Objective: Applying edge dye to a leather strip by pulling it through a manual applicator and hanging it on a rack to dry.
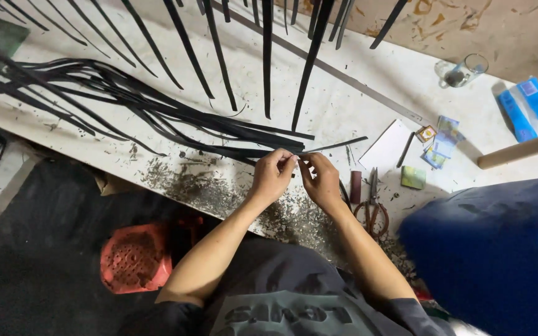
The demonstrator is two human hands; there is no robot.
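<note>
A thin black strip (328,147) is pinched between the fingertips of the left hand (272,176) and the right hand (320,180), which are held close together, thumbs nearly touching, above the near edge of the white board (344,106). The strip's free end runs out to the right of the hands and tapers toward a point; leftward it merges into a bundle of strips (157,109) fanned across the board, so the exact strip that is gripped cannot be followed far. Both hands are closed narrowly on it, fingers curled.

Just right of the right hand, scissors (373,208) with reddish handles are laid on the board, with a small dark red block (355,186) beside them. Farther right lie a white sheet (386,148), some small coloured cards (438,143) and a green pad (413,177). A glass (465,70) stands near the far edge, and a blue packet (528,107) lies well apart at the right.

More black strips (266,56) hang down in front of the view, their tops cut off by the frame. Grey shavings (188,180) are scattered under and left of the hands. A red stool (135,258) is partly hidden by the left forearm, and a blue mass (493,249) at lower right cannot be made out. What passes between the fingertips themselves is too small to tell.
</note>
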